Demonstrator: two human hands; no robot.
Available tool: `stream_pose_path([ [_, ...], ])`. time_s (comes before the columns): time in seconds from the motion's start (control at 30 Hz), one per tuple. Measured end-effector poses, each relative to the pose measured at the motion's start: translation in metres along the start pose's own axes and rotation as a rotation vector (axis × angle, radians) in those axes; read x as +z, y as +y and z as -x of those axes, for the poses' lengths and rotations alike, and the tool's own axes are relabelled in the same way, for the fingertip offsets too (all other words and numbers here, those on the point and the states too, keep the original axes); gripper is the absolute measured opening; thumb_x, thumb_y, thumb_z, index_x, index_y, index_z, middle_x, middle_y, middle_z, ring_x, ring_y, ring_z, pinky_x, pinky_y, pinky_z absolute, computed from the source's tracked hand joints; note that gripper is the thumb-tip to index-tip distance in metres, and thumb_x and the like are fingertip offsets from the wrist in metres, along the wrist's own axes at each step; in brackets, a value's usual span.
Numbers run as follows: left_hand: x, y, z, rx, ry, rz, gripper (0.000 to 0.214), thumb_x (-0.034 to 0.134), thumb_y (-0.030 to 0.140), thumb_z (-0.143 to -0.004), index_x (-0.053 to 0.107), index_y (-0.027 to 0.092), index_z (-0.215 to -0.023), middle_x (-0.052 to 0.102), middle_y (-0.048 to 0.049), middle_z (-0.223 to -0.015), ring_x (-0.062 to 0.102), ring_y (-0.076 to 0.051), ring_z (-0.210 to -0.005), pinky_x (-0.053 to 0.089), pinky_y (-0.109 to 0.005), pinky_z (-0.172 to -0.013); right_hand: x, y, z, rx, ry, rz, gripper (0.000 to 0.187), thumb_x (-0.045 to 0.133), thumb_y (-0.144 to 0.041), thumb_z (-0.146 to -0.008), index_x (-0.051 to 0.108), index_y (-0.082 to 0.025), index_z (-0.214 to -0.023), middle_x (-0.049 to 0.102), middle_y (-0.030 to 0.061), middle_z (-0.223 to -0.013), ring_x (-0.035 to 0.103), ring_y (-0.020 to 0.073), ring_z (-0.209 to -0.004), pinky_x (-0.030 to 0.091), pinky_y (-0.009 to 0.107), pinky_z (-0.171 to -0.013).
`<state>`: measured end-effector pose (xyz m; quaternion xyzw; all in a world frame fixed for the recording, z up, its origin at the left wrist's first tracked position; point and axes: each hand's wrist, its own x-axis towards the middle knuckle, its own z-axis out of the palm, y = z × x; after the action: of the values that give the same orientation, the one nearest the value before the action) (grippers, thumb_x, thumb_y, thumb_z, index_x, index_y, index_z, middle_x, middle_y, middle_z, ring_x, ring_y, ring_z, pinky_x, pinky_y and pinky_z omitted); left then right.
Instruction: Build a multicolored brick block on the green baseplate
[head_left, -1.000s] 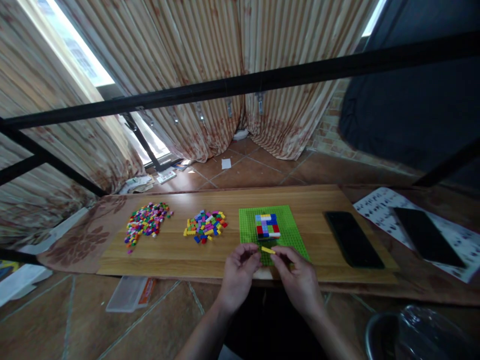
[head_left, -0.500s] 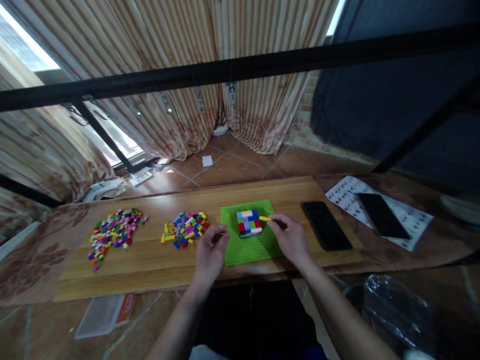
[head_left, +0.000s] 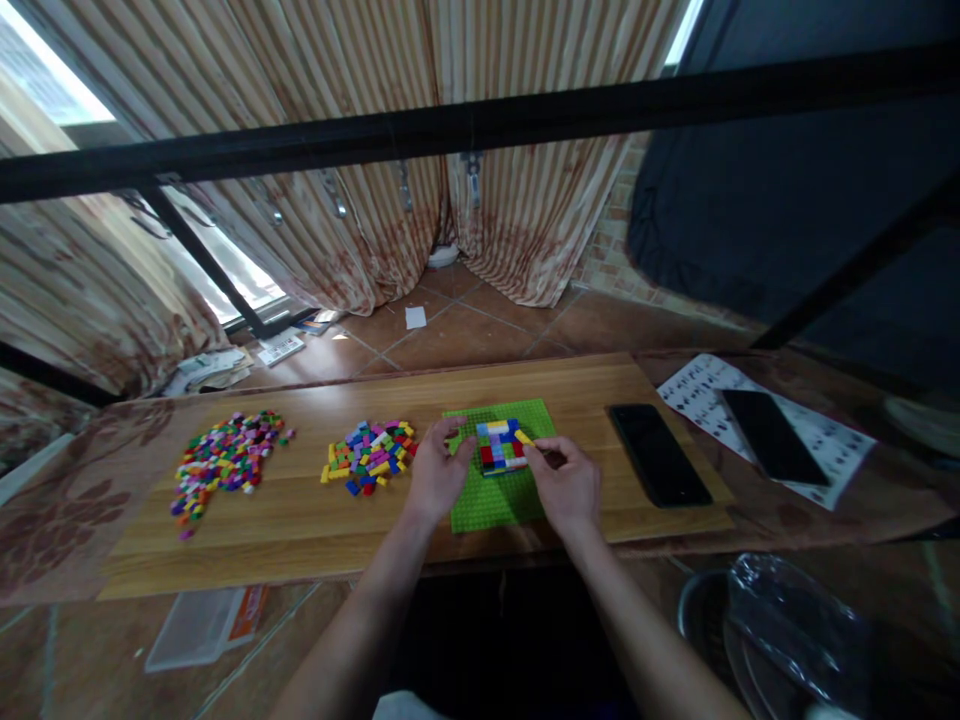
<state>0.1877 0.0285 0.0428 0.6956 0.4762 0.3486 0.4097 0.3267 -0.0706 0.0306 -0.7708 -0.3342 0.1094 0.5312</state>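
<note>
A green baseplate (head_left: 499, 505) lies on the wooden board, bearing a low multicoloured block of toy bricks (head_left: 501, 447). With its fingertips, my right hand (head_left: 568, 484) pinches a yellow brick (head_left: 523, 437) at the right edge of that block; whether the brick is seated or just above it I cannot tell. My left hand (head_left: 441, 470) is over the baseplate's left edge, thumb and fingers apart, close to the block's left side. Nothing shows between its fingers.
Two loose piles lie leftward: larger bricks (head_left: 369, 455) near my left hand and small pieces (head_left: 229, 460) farther out. To the right are a black phone (head_left: 658, 455) and another dark phone (head_left: 774, 437) on a printed sheet (head_left: 694, 390). A bin (head_left: 697, 610) stands below right.
My right hand has brought the yellow brick left onto or just over the block's right edge. My left hand has moved right and up, and its fingers have spread.
</note>
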Motion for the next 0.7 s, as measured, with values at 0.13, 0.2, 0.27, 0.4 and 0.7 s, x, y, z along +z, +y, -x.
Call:
stream_pose_path([
  [0.13, 0.005, 0.004, -0.013, 0.026, -0.053, -0.015, 0.027, 0.060, 0.022, -0.077, 0.065, 0.015, -0.103, 0.068, -0.0092, -0.104, 0.062, -0.021, -0.098, 0.048, -0.037, -0.089, 0.010, -0.004, 0.007, -0.030, 0.090, 0.071, 0.024, 0.060, -0.042, -0.077, 0.065, -0.019, -0.073, 0.067, 0.0055, -0.076, 0.059, 0.0195, -0.070, 0.043, 0.031, -0.066],
  [0.2, 0.007, 0.005, -0.020, 0.030, -0.090, -0.004, 0.026, 0.060, 0.022, -0.077, 0.066, 0.015, -0.102, 0.068, -0.0083, -0.103, 0.062, -0.020, -0.098, 0.048, -0.035, -0.089, 0.014, -0.004, 0.009, -0.038, 0.119, 0.076, 0.024, 0.059, -0.041, -0.078, 0.063, -0.018, -0.072, 0.066, 0.0056, -0.076, 0.058, 0.0196, -0.071, 0.043, 0.031, -0.067],
  [0.27, 0.009, 0.007, -0.026, 0.038, -0.140, 0.008, 0.026, 0.059, 0.021, -0.078, 0.067, 0.015, -0.101, 0.069, -0.0072, -0.102, 0.063, -0.019, -0.097, 0.048, -0.034, -0.089, 0.016, -0.003, 0.010, -0.043, 0.131, 0.062, 0.024, 0.059, -0.041, -0.078, 0.063, -0.018, -0.072, 0.065, 0.0051, -0.075, 0.058, 0.0194, -0.070, 0.043, 0.031, -0.067],
  [0.4, 0.014, 0.013, -0.039, 0.065, -0.230, 0.042, 0.023, 0.058, 0.020, -0.078, 0.068, 0.014, -0.099, 0.070, -0.0065, -0.100, 0.064, -0.018, -0.094, 0.049, -0.031, -0.088, 0.019, -0.001, 0.011, -0.025, 0.153, 0.046, 0.021, 0.061, -0.039, -0.077, 0.062, -0.019, -0.074, 0.065, 0.0047, -0.076, 0.059, 0.0201, -0.073, 0.043, 0.032, -0.070],
  [0.7, 0.040, 0.022, -0.069, 0.134, -0.594, 0.097, 0.020, 0.060, 0.023, -0.079, 0.070, 0.014, -0.094, 0.071, -0.0044, -0.088, 0.064, -0.015, -0.080, 0.050, -0.029, -0.079, 0.023, 0.002, 0.013, 0.001, 0.179, 0.041, 0.022, 0.063, -0.040, -0.077, 0.062, -0.019, -0.071, 0.065, 0.0046, -0.073, 0.060, 0.0207, -0.071, 0.043, 0.032, -0.069],
])
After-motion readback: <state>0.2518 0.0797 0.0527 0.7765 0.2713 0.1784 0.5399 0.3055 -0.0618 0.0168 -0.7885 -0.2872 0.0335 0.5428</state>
